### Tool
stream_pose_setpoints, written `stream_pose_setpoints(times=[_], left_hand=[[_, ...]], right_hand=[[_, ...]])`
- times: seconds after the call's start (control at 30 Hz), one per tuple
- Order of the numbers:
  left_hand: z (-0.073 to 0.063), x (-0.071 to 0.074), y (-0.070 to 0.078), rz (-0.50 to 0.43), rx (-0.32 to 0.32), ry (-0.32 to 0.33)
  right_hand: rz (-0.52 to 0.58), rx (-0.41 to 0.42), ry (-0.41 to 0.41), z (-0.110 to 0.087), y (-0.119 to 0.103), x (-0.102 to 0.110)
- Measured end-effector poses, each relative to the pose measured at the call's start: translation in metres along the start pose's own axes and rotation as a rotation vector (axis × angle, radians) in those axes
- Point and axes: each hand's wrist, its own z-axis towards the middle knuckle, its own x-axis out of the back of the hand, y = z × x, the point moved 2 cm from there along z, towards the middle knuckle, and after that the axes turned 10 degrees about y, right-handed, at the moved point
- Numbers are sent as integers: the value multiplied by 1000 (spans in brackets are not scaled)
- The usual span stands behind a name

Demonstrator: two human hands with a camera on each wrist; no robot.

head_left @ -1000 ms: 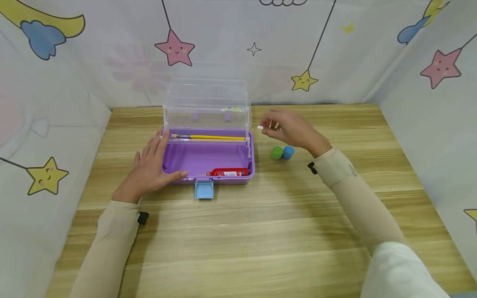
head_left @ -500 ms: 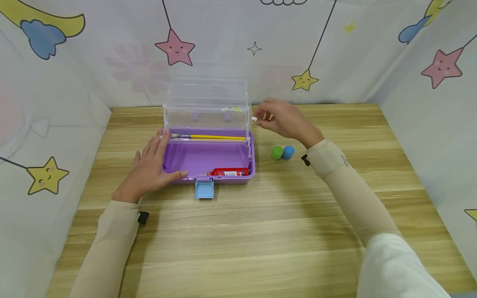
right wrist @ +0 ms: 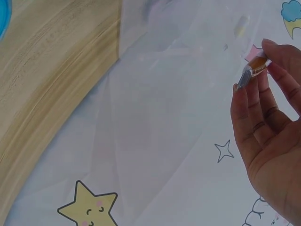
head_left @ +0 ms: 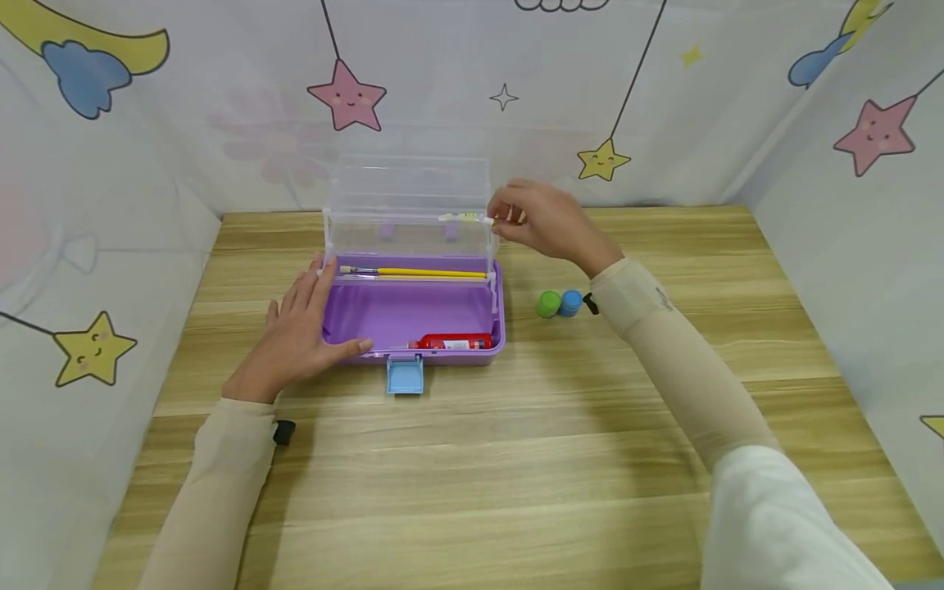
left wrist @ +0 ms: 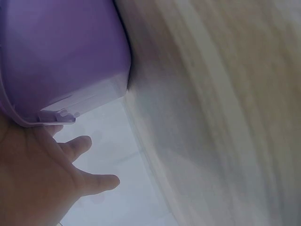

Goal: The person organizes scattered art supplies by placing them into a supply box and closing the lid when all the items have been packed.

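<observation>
A purple box (head_left: 413, 307) with its clear lid and clear trays raised stands on the table. My left hand (head_left: 288, 336) rests against its left end, fingers straight and thumb along the front rim. In the left wrist view, that hand (left wrist: 37, 174) touches the box's rim (left wrist: 47, 123). My right hand (head_left: 542, 221) is at the right end of the upper clear tray (head_left: 406, 233). Between thumb and fingers it pinches a small paint tube (right wrist: 257, 65) with an orange-brown band, a silver crimped end and a white cap. A similar yellow-and-white tube (head_left: 463, 217) lies in that tray.
Paintbrushes (head_left: 431, 272) lie in the lower clear tray. A red bottle (head_left: 456, 342) lies at the box's front right. Right of the box stand a green pot (head_left: 548, 303) and a blue pot (head_left: 571, 302). A blue latch (head_left: 405, 375) hangs open in front.
My right hand has moved left and away from me with the paint tube, from beside the box up to the upper clear tray. The left hand has stayed still.
</observation>
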Motion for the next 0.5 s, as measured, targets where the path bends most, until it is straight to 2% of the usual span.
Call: stream_pose_setpoints(times=[0.5], left_hand=[[0,1,0,0,6,-12]], right_hand=[[-29,4,-8,32,-11,-1]])
